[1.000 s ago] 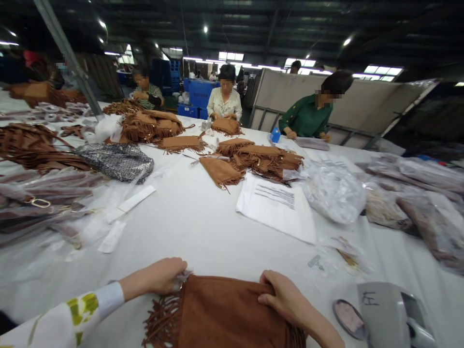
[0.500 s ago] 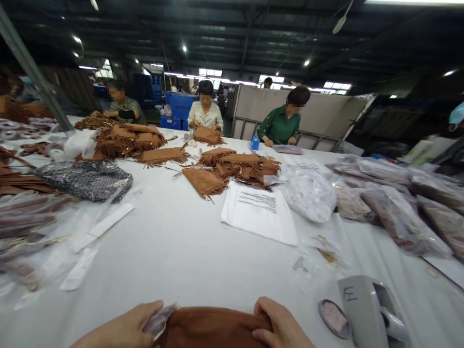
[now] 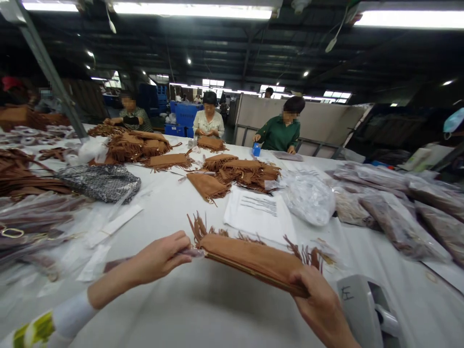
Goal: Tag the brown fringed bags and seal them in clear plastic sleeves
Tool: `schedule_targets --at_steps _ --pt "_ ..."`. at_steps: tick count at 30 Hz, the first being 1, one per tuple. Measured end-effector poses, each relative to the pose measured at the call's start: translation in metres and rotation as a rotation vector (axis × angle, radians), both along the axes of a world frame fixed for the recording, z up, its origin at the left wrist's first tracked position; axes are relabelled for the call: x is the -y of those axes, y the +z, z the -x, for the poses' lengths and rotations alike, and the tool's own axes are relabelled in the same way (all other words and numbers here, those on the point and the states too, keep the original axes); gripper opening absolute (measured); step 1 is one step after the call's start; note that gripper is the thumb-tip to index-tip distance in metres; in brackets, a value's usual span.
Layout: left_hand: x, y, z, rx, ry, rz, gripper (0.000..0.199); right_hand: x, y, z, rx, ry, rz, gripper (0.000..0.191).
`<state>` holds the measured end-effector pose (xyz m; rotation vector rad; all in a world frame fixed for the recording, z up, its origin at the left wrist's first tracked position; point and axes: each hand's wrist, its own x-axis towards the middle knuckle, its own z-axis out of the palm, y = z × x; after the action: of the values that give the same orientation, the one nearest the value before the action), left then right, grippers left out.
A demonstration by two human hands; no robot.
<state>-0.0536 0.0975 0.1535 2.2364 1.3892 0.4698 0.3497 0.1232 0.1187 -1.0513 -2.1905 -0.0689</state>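
Observation:
A brown fringed bag [image 3: 250, 256] is held up above the white table, tilted down to the right, its zipper edge facing me and its fringe pointing away. My right hand [image 3: 315, 290] grips its right end, thumb on top. At the left corner my left hand [image 3: 176, 253] is closed on a plastic-wrapped strap [image 3: 194, 252], whose brown length appears again behind the wrist. Whether the left fingers also touch the bag is hidden. Beyond the bag lies a white printed sheet or plastic bag [image 3: 257, 212].
Brown fringed bags [image 3: 250, 169] are piled mid-table. A grey tape dispenser [image 3: 366, 309] stands at lower right. Plastic-bagged goods [image 3: 395, 212] fill the right side; straps in plastic [image 3: 39, 217] lie left. Across the table are co-workers, one in a green top [image 3: 281, 133].
Both hands have lifted the bag up and away from me, turning it so its zipper edge and fringe show. The view has tilted upward slightly. The green-topped co-worker's hand has moved to the blue box.

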Motion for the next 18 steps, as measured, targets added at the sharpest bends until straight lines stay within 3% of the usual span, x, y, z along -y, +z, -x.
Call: schedule_targets --at_steps 2,6,9,13,18 --pt "0.007 -0.026 -0.002 -0.098 -0.012 -0.005 0.023 0.010 -0.034 0.000 0.045 0.032 -0.023 0.020" --pt "0.039 -0.101 -0.004 -0.225 -0.056 0.089 0.011 0.046 -0.115 0.005 0.133 0.088 0.078 0.028" --pt "0.071 -0.140 -0.001 -0.223 -0.060 0.152 0.011 0.072 -0.148 0.005 0.140 0.107 0.155 0.030" --pt "0.105 -0.154 0.004 -0.195 0.027 0.177 0.013 0.086 -0.153 -0.001 0.149 0.166 0.295 0.028" --pt "0.117 -0.143 0.007 -0.117 0.118 0.227 0.017 0.091 -0.154 0.000 0.098 0.225 0.331 0.029"
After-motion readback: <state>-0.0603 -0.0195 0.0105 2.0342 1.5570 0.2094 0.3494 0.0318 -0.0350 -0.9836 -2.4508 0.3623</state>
